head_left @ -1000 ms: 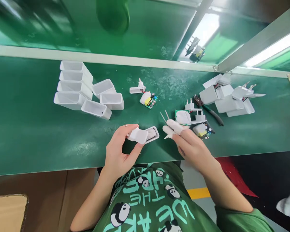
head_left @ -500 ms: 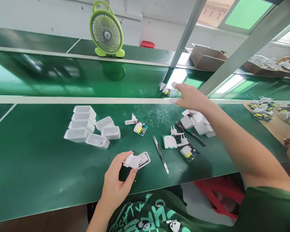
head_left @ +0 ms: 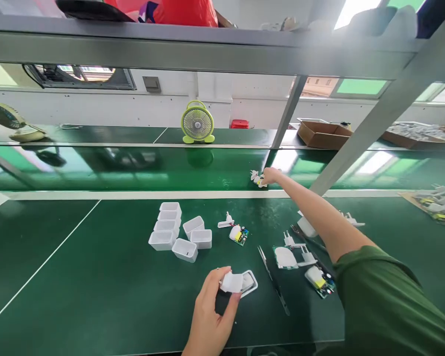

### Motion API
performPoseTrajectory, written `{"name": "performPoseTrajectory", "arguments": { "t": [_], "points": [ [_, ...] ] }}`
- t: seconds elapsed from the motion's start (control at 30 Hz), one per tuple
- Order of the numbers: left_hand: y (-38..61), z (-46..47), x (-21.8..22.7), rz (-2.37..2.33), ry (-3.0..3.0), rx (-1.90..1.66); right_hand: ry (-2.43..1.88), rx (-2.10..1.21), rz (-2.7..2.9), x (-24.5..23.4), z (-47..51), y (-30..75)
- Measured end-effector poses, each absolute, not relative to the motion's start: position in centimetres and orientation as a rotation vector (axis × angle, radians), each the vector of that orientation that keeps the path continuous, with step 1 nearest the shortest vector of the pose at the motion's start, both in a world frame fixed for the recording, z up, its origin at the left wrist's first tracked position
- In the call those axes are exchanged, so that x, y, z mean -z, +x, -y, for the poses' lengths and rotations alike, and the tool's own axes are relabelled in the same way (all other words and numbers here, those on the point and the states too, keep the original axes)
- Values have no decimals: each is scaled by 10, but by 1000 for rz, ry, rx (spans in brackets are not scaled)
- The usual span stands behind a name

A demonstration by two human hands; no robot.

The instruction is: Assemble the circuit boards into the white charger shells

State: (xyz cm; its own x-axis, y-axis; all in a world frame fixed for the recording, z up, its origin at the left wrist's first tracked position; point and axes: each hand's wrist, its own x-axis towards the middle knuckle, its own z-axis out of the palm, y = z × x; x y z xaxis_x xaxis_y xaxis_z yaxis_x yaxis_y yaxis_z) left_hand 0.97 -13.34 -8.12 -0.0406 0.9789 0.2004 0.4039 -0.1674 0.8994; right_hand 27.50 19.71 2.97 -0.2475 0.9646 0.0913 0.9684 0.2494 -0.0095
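My left hand (head_left: pixel 217 304) is closed around a small white plastic case (head_left: pixel 249 283), with a white flap (head_left: pixel 232 283) between thumb and fingers. Stretched across the green belt, my right hand (head_left: pixel 272 175) has its fingertips down on a small circuit board (head_left: pixel 258 180) with a white plug piece (head_left: pixel 254 174) beside it. The fingertips look closed on the board's edge, though they are small in view. Tweezers (head_left: pixel 273 282) lie right of the left hand. Nearby are a circuit board with a yellow part (head_left: pixel 239 235), a white-backed board (head_left: pixel 285 258) and another board (head_left: pixel 320 281).
Several open white cases (head_left: pixel 165 239) stand in a group at left. Pliers (head_left: pixel 308 238) lie partly under my right arm. Beyond the belt (head_left: pixel 152 173) stand a green fan (head_left: pixel 198 123) and a cardboard box (head_left: pixel 324 135). A slanted metal post (head_left: pixel 371 118) rises at right; a shelf (head_left: pixel 207 52) spans overhead.
My right hand has come down from above the belt onto the circuit board there. The view has tilted up and turned left. My left hand keeps its hold on the case.
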Motion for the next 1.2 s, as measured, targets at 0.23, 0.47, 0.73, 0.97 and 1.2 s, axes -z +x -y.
{"name": "performPoseTrajectory", "arguments": {
  "t": [0.23, 0.47, 0.73, 0.97, 1.2],
  "points": [
    [5, 132, 78, -1391, 1779, -1145, -2050, -169, 2741, -5, -146, 256],
    [3, 143, 77, -1410, 1581, -1013, -1520, 18, 2864, -11, -13, 250],
    [6, 148, 71, -1451, 1380, -959, -826, -361, 2698, 31, 84, 241],
    [14, 150, 63, -1313, 1272, -1116, -915, -1068, 2091, 45, 90, 239],
    [41, 139, 36, -1174, 1289, -1414, -791, -1920, 1168, 39, 100, 235]
  ]
}}
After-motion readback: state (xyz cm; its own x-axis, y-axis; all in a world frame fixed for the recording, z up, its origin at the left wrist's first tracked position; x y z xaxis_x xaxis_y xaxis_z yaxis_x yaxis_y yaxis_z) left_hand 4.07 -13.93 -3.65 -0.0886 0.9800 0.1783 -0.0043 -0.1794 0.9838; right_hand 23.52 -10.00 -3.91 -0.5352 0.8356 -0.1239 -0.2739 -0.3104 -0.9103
